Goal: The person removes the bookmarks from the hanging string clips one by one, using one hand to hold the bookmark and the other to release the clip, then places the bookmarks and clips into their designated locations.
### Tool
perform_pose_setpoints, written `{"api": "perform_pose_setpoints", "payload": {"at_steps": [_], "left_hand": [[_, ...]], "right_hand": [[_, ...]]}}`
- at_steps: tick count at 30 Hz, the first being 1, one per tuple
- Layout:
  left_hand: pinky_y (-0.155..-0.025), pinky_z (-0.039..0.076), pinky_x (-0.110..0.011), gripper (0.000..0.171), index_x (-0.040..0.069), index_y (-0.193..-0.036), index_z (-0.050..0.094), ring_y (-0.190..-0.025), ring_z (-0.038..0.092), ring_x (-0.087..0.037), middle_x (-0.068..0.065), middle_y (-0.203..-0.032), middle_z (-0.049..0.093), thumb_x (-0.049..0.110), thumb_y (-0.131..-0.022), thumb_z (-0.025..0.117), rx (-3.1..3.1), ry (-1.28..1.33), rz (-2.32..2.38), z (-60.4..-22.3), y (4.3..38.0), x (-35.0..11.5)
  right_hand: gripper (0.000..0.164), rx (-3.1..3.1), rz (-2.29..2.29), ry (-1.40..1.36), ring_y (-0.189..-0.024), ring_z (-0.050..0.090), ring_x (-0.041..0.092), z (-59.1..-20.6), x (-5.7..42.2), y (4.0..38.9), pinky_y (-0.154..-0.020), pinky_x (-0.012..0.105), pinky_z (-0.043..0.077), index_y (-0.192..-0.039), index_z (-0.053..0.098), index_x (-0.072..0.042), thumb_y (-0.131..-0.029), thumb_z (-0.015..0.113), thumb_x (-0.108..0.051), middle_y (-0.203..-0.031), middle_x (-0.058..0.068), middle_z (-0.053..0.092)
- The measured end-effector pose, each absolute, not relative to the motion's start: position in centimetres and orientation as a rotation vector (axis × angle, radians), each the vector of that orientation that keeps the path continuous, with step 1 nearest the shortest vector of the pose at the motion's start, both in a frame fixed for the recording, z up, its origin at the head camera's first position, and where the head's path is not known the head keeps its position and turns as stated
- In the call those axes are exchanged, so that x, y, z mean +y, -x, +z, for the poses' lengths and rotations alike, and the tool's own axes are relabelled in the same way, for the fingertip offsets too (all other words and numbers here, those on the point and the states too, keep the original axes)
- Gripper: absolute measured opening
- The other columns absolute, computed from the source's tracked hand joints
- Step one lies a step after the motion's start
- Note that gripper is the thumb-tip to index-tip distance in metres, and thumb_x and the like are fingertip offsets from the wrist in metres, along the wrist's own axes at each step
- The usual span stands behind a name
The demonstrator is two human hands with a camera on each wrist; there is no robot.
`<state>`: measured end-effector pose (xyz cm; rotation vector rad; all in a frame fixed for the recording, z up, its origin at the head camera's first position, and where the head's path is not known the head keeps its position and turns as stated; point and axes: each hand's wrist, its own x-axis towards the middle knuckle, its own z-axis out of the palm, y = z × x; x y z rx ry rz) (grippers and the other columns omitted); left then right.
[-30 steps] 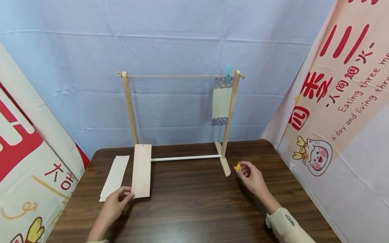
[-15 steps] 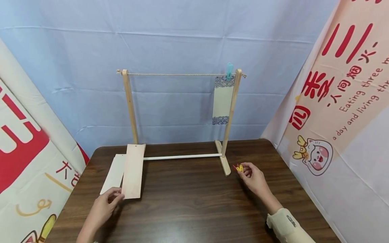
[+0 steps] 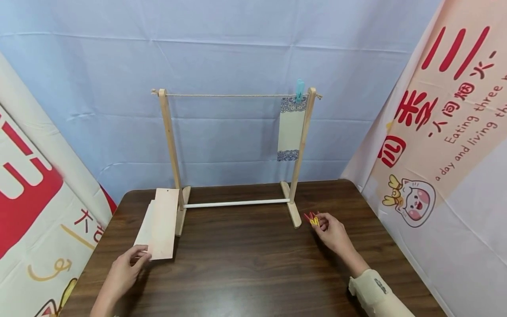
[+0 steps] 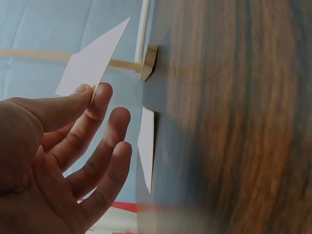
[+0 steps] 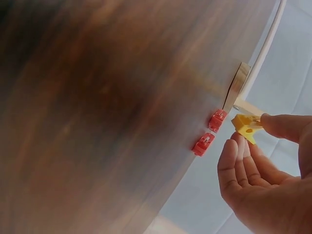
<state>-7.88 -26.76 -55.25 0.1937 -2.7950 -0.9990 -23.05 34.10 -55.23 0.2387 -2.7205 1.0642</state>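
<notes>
My left hand (image 3: 124, 269) pinches a pale blank card (image 3: 164, 226) by its lower left corner, between thumb and index finger; the other fingers are loosely bent. A small hole shows near the card's top edge. Behind it, partly covered in the head view, more white cards (image 4: 146, 146) lie on the table. Over the table's right side, my right hand (image 3: 332, 232) holds a yellow clothespin (image 5: 246, 124) between thumb and fingers. Two red clothespins (image 5: 204, 145) lie on the tabletop close by that hand.
A wooden rack (image 3: 169, 136) stands at the back, with a string (image 3: 229, 95) between its posts and a white rod (image 3: 237, 203) low down. A blue-patterned card (image 3: 291, 132) hangs at the string's right end from a light blue clothespin (image 3: 299, 90). Printed cloths surround the table (image 3: 245, 264).
My left hand has moved left with the card, which now overlaps the cards on the table in view. The red clothespins show more beside my right hand, which still holds the yellow one.
</notes>
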Motion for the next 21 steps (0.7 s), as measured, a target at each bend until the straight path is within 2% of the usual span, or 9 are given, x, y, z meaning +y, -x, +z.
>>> {"api": "perform_pose_setpoints", "payload": {"at_steps": [10, 15, 21], "left_hand": [[-0.074, 0.051, -0.03, 0.029, 0.0, -0.127, 0.071, -0.086, 0.07, -0.009, -0.007, -0.101, 0.08, 0.019, -0.105, 0.073, -2.791, -0.21, -1.0, -55.0, 7.4, -28.3], [-0.074, 0.05, -0.028, 0.026, 0.0, -0.125, 0.071, -0.081, 0.067, -0.001, -0.004, -0.098, 0.079, 0.017, -0.106, 0.072, -2.79, -0.198, -0.996, -55.1, 7.3, -29.0], [-0.073, 0.049, -0.028, 0.025, -0.001, -0.125, 0.07, -0.08, 0.065, 0.0, -0.004, -0.096, 0.079, 0.016, -0.107, 0.07, -2.806, -0.206, -0.986, -55.4, 7.5, -29.8]], "right_hand": [[0.034, -2.766, 1.052, -0.218, -0.083, 0.065, 0.021, -55.3, 34.3, 23.1, -0.07, 0.024, 0.052, -0.124, 0.067, 0.008, -0.093, 0.078, -0.001, -0.099, 0.014, 0.07], [0.034, -2.775, 1.055, -0.217, -0.082, 0.065, 0.02, -55.2, 34.4, 23.1, -0.07, 0.025, 0.052, -0.124, 0.067, 0.008, -0.093, 0.077, 0.0, -0.098, 0.015, 0.07], [0.034, -2.814, 1.049, -0.195, -0.082, 0.064, 0.019, -55.1, 34.4, 23.1, -0.07, 0.025, 0.052, -0.125, 0.067, 0.008, -0.094, 0.077, -0.001, -0.098, 0.015, 0.07]]}}
